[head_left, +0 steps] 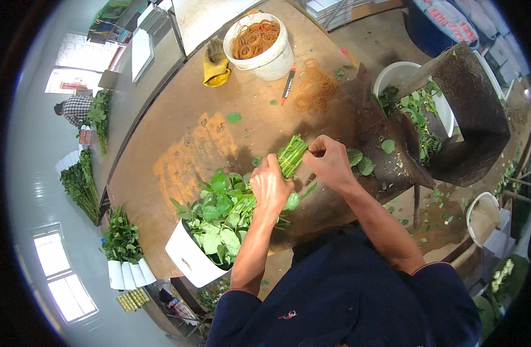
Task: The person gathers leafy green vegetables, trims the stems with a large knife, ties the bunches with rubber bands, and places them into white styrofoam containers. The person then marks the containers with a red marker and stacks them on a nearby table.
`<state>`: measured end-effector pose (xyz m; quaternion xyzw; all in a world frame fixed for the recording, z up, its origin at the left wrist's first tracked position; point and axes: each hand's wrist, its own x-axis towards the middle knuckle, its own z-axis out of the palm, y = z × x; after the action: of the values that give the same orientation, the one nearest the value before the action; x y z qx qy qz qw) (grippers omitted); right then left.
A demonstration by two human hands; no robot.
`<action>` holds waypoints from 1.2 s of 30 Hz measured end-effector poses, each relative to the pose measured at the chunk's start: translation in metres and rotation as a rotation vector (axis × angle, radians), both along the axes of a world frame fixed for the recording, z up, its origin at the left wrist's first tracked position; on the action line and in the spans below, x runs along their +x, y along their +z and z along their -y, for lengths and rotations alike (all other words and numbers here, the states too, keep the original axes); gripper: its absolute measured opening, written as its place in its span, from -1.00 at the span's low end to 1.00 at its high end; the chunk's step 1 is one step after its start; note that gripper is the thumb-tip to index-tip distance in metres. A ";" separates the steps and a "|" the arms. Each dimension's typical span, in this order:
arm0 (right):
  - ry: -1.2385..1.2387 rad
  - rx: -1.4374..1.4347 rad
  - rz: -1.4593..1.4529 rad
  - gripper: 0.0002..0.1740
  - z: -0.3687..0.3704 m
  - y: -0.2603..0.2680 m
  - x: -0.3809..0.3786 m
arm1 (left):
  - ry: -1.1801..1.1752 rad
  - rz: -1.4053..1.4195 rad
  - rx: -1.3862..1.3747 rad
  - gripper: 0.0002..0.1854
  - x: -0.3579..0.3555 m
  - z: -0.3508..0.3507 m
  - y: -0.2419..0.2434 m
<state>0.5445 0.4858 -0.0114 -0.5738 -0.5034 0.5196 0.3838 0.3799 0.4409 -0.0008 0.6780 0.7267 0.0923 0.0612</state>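
My left hand point(270, 182) grips a bundle of green cut stems point(293, 155) near its cut ends. A rubber band circles the stems. At the right side of the bundle, my right hand point(330, 160) has its thumb and fingertips pinched together, touching or nearly touching the band; what lies between them is too small to tell. The leafy part of the bunch point(222, 212) lies below and left of my left hand, partly within a white paper wrap point(194, 256). Loose rubber bands point(317, 89) and a red-tipped marker point(288, 86) lie on the brown table beyond my hands.
A white bucket of rubber bands point(265, 65) stands near a yellow glove point(216, 71). At right are a rusty metal chute point(473, 108) and a bin of leaf scraps point(393, 76). Wrapped bunches point(131, 275) lie at the left table edge. Another person point(75, 110) is far left.
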 end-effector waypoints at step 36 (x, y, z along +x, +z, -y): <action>0.359 -0.332 0.023 -0.67 -0.165 -0.095 -0.059 | 0.882 0.320 0.341 -0.37 -0.417 -0.034 0.262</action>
<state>0.4858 0.6508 -0.1060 -0.5364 -0.5095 0.6483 0.1801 -0.0367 0.4746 0.2615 0.2837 0.9004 0.3296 0.0154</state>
